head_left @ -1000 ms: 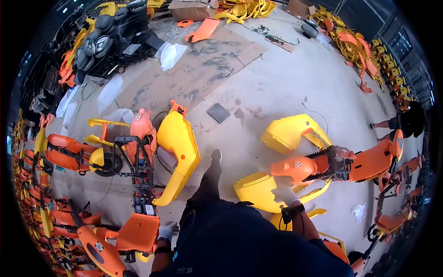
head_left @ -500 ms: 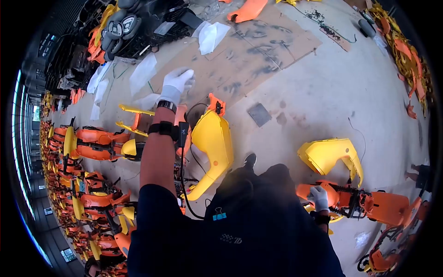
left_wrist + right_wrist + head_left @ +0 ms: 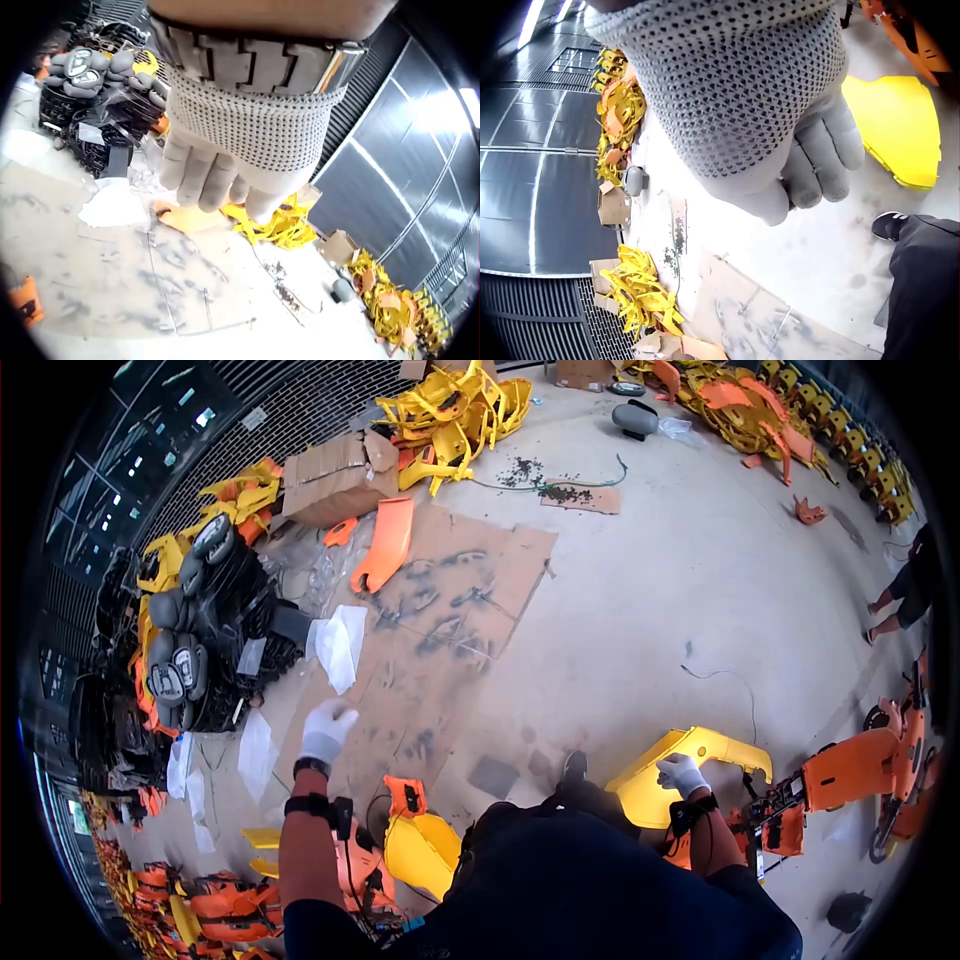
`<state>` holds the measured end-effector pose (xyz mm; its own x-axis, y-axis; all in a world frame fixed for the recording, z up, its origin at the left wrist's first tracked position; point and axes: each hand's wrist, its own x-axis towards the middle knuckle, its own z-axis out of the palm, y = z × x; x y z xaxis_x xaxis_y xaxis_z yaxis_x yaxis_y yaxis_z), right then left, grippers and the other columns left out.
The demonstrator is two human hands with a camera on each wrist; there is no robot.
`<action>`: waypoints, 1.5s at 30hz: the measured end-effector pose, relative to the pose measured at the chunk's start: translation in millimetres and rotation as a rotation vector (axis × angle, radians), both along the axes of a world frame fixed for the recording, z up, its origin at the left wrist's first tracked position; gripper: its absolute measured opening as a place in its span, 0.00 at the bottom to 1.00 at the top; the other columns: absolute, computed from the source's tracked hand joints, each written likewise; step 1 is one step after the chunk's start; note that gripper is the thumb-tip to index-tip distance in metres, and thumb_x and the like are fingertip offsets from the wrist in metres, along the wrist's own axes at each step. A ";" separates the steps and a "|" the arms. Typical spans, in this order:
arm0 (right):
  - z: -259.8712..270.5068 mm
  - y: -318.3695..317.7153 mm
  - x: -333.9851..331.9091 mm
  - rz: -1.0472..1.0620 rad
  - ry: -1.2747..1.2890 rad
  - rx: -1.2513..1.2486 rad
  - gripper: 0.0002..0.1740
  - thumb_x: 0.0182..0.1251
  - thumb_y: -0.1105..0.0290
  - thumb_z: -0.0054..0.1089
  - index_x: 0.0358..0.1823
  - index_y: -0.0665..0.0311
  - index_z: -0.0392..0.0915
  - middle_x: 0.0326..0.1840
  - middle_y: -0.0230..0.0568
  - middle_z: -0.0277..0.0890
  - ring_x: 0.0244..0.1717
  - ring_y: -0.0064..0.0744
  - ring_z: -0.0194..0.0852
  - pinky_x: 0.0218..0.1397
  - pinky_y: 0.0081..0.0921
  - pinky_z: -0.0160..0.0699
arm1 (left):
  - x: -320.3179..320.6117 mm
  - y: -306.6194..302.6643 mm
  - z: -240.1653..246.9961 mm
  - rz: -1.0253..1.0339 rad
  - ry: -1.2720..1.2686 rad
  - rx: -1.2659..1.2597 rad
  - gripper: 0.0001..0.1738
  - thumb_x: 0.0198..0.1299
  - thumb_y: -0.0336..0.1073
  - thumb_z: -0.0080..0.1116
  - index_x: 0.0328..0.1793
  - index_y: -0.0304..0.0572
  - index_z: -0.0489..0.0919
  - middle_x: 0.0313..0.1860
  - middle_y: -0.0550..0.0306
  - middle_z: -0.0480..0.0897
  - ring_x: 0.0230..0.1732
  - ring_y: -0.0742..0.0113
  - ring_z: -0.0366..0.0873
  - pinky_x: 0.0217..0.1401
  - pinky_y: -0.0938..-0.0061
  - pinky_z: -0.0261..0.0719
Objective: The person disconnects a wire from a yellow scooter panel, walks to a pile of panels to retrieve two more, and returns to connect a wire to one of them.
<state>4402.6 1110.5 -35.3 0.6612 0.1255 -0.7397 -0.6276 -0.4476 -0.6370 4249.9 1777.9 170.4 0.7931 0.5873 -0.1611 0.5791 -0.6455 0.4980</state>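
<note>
My left hand (image 3: 328,730), in a white knit glove, is held out in the air over the cardboard side of the floor. In the left wrist view its fingers (image 3: 196,176) hang loosely bent with nothing in them. Out to the right, my gloved right hand (image 3: 682,774) overlaps a yellow curved body panel (image 3: 637,792) in the head view. The right wrist view shows that hand's fingers (image 3: 832,169) loosely curled and holding nothing, with the panel lying apart on the floor. Another yellow panel (image 3: 420,855) is beside my body, below the left arm.
Flat, smudged cardboard (image 3: 480,580) covers the floor ahead, with a white sheet (image 3: 341,648) at its left edge. Behind it are an orange panel (image 3: 388,545), a cardboard box (image 3: 335,480) and piled yellow parts (image 3: 460,415). Orange scooter bodies (image 3: 855,770) stand right; a person (image 3: 912,585) is farther off.
My left hand has risen from low at my side to out in front. The right hand has swung too, holding nothing. The view has shifted forward, and the yellow panels now sit lower in it.
</note>
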 end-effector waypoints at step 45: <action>36.9 247.4 1015.3 0.238 -0.048 -0.192 0.17 0.61 0.63 0.58 0.41 0.73 0.82 0.29 0.42 0.83 0.29 0.31 0.82 0.35 0.27 0.80 | 843.8 59.7 -180.8 0.068 0.213 -0.590 0.18 0.59 0.42 0.61 0.45 0.31 0.84 0.33 0.55 0.84 0.34 0.70 0.80 0.38 0.75 0.77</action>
